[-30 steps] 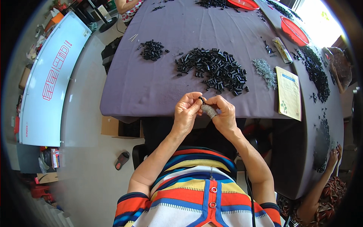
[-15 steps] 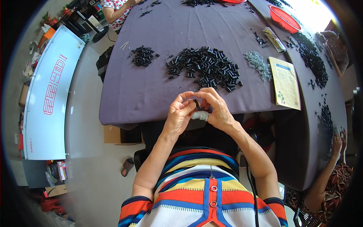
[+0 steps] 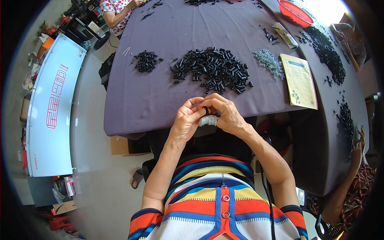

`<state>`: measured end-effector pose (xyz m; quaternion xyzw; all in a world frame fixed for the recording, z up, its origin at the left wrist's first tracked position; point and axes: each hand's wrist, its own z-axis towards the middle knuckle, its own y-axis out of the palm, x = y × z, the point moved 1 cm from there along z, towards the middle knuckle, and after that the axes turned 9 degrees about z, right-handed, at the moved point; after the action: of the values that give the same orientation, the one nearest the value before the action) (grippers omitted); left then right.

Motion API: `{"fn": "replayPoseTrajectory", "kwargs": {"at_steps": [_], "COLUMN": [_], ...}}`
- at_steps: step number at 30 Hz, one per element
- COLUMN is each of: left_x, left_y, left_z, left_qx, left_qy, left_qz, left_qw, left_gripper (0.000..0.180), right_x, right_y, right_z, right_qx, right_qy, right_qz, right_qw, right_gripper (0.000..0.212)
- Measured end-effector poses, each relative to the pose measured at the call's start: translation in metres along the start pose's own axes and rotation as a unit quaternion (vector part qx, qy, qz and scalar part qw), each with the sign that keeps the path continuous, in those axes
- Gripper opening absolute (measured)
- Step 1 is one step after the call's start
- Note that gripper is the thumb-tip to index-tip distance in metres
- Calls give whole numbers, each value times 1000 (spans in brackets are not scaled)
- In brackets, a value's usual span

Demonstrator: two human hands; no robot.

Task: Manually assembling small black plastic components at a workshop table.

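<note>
Just off the near table edge, my two hands meet. My left hand (image 3: 183,123) pinches a small black plastic piece (image 3: 206,110) between thumb and fingers. The fingers of my right hand (image 3: 230,116) are curled close against that piece, and their tips are partly hidden. A silvery, translucent clump (image 3: 208,120) sticks out from under my right hand, below the black piece; what it is made of is too fine to make out. Ahead of my hands lies a large pile of short black plastic pieces (image 3: 212,68), with a smaller black pile (image 3: 146,61) to its left.
A heap of small clear pieces (image 3: 269,63) lies beside a yellow packet (image 3: 300,82) on the purple tablecloth (image 3: 140,100). A red basket (image 3: 295,14) and more black piles (image 3: 328,56) are at the right. Other people sit at the far left and right. A white panel (image 3: 54,108) stands left.
The black piece has turned slightly between my fingers, and the silvery clump shows a little more to the left. The whole view has shifted slightly; my hands stay together.
</note>
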<state>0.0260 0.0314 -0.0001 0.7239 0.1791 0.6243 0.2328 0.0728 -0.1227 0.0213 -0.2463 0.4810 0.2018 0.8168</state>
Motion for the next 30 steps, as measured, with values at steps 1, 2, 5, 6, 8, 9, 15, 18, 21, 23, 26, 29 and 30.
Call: {"fn": "replayPoseTrajectory", "kwargs": {"at_steps": [1, 2, 5, 6, 8, 9, 15, 18, 21, 23, 26, 29, 30], "left_x": [1, 2, 2, 2, 3, 3, 3, 2, 4, 5, 0, 0, -3], "left_y": [0, 0, -2, -2, -3, -4, -10, -8, -2, -5, -7, -5, -14], "left_z": [0, 0, 0, 0, 0, 1, 2, 1, -2, -3, -2, 1, 1], "left_qx": [0, -10, -17, -15, -19, -22, -32, -31, -4, -44, -38, 35, 40], "left_qy": [0, -8, -21, -26, -31, -36, -44, -41, -45, -56, -45, -58, -51], "left_qz": [0, 1, -1, -3, -11, -17, -19, -45, -16, -40, 28, -8, -5], "left_qw": [1000, 1000, 1000, 1000, 999, 999, 998, 998, 999, 997, 998, 998, 998], "left_gripper": [34, 36, 39, 40, 41, 42, 44, 42, 42, 46, 47, 46, 44], "right_x": [0, 0, -1, 0, 1, 1, -1, 0, 1, 8, 10, -2, -8], "right_y": [0, 0, 1, 1, 1, 1, 2, 4, 5, 4, 5, -3, -8], "right_z": [0, 0, 2, 2, 2, 3, 3, 2, 1, -1, -3, -2, -1], "right_qx": [3, 5, 1, 1, 3, 4, 7, 11, 23, 17, 29, 6, 39], "right_qy": [-13, -25, -25, -26, -37, -37, -41, -42, -46, -55, -55, -18, -57], "right_qz": [-1, -2, -7, -7, -13, -14, 4, 37, 36, 38, 45, 18, -11], "right_qw": [1000, 1000, 1000, 1000, 999, 999, 999, 998, 998, 998, 997, 1000, 998], "right_gripper": [34, 33, 31, 31, 30, 30, 29, 27, 26, 25, 19, 33, 42]}}
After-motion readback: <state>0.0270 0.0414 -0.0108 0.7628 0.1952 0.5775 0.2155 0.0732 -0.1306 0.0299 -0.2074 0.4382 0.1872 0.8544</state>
